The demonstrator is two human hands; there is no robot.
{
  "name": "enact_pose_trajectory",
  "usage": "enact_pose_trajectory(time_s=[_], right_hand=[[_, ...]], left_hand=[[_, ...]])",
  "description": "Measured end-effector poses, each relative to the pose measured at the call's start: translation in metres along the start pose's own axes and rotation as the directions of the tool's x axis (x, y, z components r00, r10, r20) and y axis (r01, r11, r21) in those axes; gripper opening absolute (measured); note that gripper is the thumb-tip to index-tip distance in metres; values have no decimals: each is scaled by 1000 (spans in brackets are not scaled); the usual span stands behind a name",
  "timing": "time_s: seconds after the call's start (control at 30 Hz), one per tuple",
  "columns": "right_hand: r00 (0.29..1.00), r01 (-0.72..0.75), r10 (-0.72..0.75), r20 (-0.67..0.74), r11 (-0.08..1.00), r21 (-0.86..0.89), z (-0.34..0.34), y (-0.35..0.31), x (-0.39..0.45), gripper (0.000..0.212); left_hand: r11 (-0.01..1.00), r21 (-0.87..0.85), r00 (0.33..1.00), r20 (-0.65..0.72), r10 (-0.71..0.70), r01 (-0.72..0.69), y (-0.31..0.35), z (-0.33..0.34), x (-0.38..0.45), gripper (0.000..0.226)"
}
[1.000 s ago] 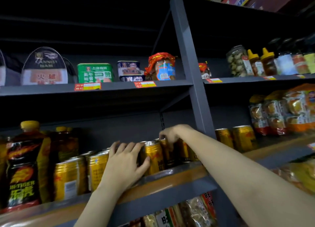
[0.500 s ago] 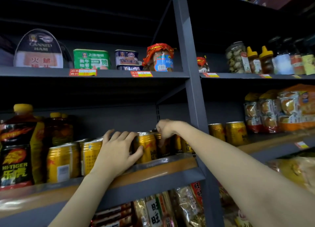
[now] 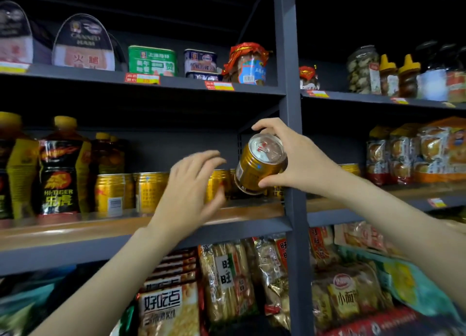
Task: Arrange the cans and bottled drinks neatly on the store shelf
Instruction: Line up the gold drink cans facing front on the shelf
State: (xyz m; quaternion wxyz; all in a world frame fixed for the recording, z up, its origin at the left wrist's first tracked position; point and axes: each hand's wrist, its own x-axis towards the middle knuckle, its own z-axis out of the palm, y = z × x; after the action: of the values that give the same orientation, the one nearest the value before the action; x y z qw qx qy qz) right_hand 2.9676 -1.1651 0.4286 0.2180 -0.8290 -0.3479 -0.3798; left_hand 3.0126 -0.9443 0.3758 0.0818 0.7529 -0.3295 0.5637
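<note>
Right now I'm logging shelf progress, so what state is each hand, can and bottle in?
Right hand: holds the lifted can, thumb under, fingers over.
Lifted can: off the shelf, tilted, unopened top facing the camera.
Left hand: open, blurred, in front of the can row.
Can row: upright on the shelf.
Tiger bottles: upright, capped, left of the cans.

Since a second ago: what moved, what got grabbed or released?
The right hand has lifted one gold can out of the row's right end and holds it tilted, top toward the camera, above the shelf. The left hand has come off the cans it was touching and hovers open. The remaining gold cans and Hi-Tiger bottles stand as before.
</note>
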Motion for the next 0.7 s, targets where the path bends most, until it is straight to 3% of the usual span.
enact_pose_trajectory(time_s=[0.07, 0.13, 0.2, 0.33, 0.43, 0.5, 0.57, 0.7], right_hand=[[998, 42, -42, -47, 999, 5, 3, -7, -6, 89], [994, 73, -72, -86, 997, 0, 9, -15, -9, 90], [987, 99, -100, -127, 995, -11, 17, -21, -10, 91], [978, 145, -142, -156, 989, 8, 24, -31, -14, 88], [985, 88, -59, -165, 980, 178, 23, -34, -15, 85], [975, -41, 141, -174, 876, 481, 23, -36, -15, 77], [934, -170, 342, -102, 677, 716, 26, -34, -14, 68], [862, -259, 507, 12, 419, 871, 28, -29, -11, 57]], left_hand=[[986, -164, 995, 95, 6, 10, 17, -4, -8, 60], [946, -288, 982, 158, -105, 147, 27, -3, -9, 72], [928, -311, 973, 169, -159, 206, 27, -3, -8, 75], [933, -304, 970, 202, -136, 194, 21, -8, -9, 73], [900, -376, 956, 265, -124, 221, 21, -13, -11, 73], [800, -506, 921, 363, -142, 322, 25, -15, -13, 71], [653, -628, 898, 385, -212, 423, 30, -16, -15, 69], [425, -766, 873, 380, -304, 482, 48, -21, -18, 72]])
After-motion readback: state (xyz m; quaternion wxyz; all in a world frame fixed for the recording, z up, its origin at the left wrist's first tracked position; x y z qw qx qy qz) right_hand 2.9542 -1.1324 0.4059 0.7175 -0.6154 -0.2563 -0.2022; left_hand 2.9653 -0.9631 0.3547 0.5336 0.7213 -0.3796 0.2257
